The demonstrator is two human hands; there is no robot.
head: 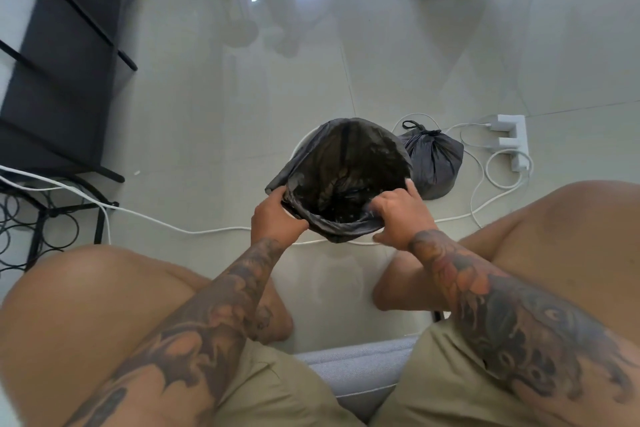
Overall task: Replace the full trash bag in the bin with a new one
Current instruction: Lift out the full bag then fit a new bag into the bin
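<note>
a round white plastic bin [300, 146] stands on the pale tiled floor [207, 114] between the seated person's knees, with only a thin arc of its rim showing at the far left. a thin dark grey plastic liner bag [343, 170] is spread open in it, its mouth folded out over the rim on the far side and bunched loosely on the near side. the inside of the liner looks dark and crinkled; i cannot tell whether anything lies in it.

the left hand [275, 218] pinches the liner's near-left edge, fingers curled closed over the film. the right hand [401, 215] grips the near-right edge, thumb on top and fingers folded around the gathered plastic.

just beside the bin on the right sits a full dark grey trash bag [433, 163], knotted shut at the top and resting on the floor. white cables [485, 184] loop around it to a white power strip [516, 142].
</note>
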